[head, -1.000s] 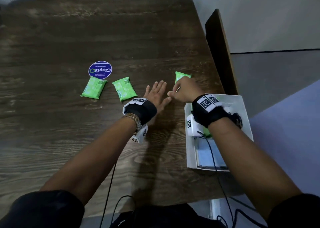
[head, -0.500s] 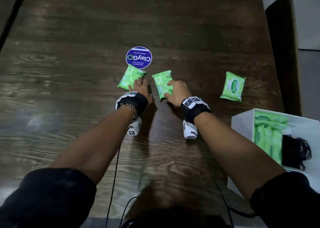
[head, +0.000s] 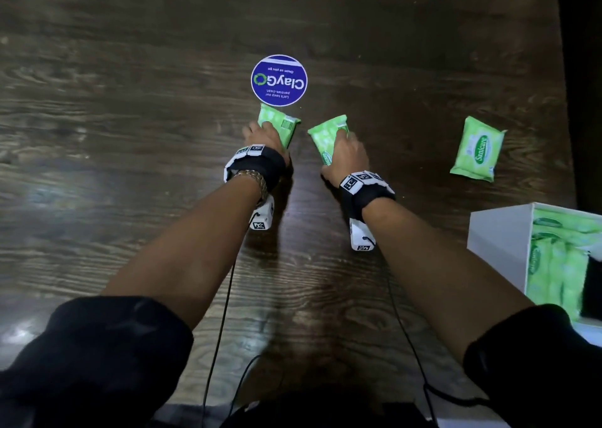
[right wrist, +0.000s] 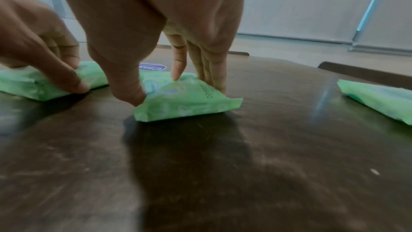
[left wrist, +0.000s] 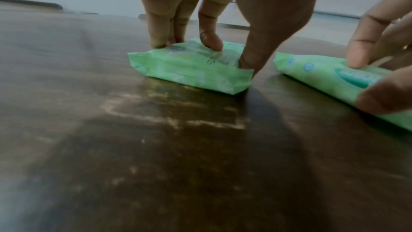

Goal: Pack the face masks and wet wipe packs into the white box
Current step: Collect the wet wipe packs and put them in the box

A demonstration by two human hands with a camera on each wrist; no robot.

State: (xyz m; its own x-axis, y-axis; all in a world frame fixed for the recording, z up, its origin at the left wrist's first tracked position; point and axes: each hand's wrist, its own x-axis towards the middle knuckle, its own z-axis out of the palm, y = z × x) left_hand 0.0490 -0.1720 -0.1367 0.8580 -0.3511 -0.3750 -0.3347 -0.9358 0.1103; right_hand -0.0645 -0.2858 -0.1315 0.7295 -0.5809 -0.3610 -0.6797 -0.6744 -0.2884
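Observation:
Three green wet wipe packs lie on the dark wooden table. My left hand (head: pixel 265 136) (left wrist: pixel 200 48) grips the left pack (head: pixel 282 124) (left wrist: pixel 189 70), thumb on one side and fingers on the other. My right hand (head: pixel 345 149) (right wrist: pixel 176 84) grips the middle pack (head: pixel 325 137) (right wrist: pixel 187 100) the same way. The third pack (head: pixel 477 149) (right wrist: pixel 379 98) lies free to the right. The white box (head: pixel 498 242) stands at the right edge and holds several green packs (head: pixel 553 264) and a black face mask (head: pixel 594 284).
A round blue ClayGo sticker (head: pixel 279 80) sits on the table just beyond the left pack. Cables run from both wrist cameras back towards my body. The table's right edge (head: pixel 565 101) lies just past the free pack.
A second ago my right hand was at the far-right pack; both hands have since moved left. My fingers have closed round the left and middle packs.

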